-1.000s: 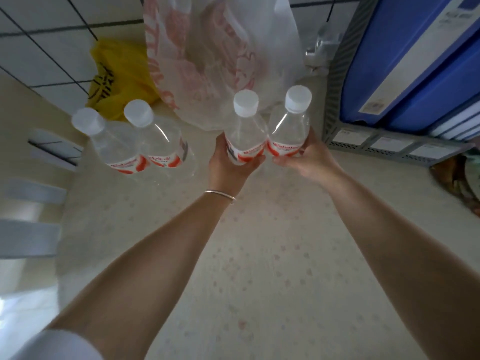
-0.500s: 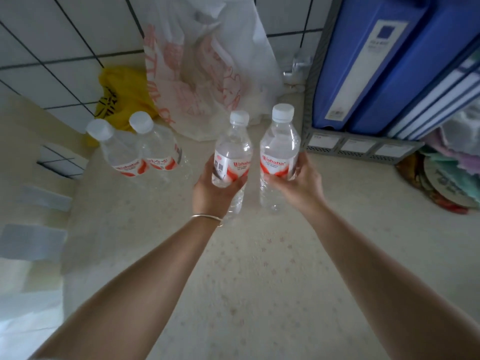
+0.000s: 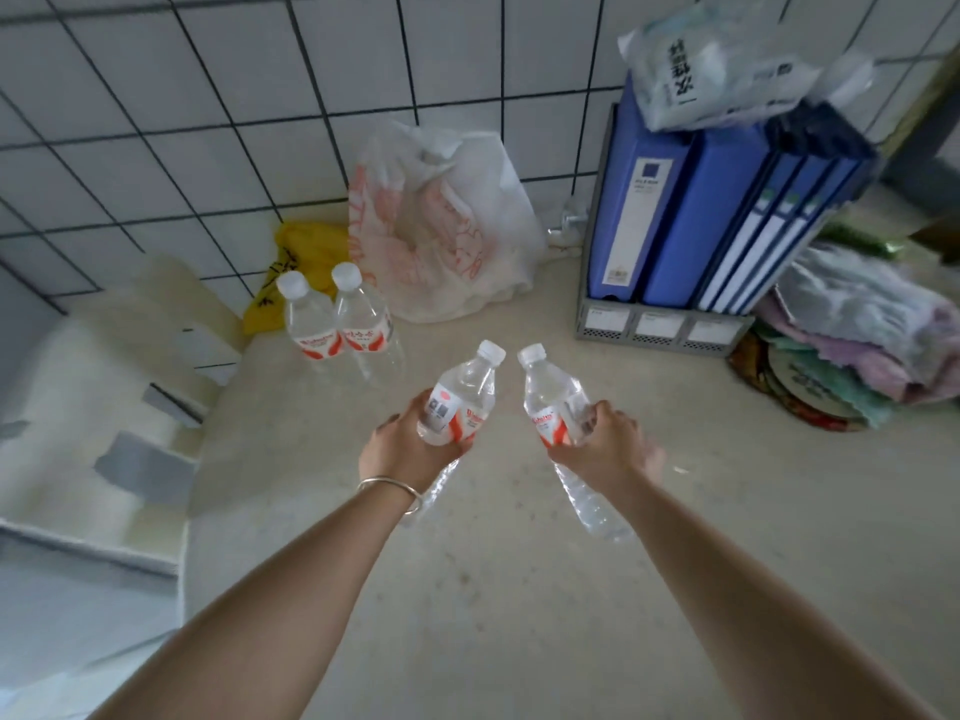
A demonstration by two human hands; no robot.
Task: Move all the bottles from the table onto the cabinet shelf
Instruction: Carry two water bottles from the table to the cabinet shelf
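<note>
Head camera looks steeply down, close over the table.

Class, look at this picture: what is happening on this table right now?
A person holds one water bottle in each hand, lifted off the table: the left hand grips one bottle, the right hand grips another. Two more bottles stand upright near the tiled wall, beside a yellow bag. No cabinet shelf is in view.

bare table near, standing bottles, bag behind
</note>
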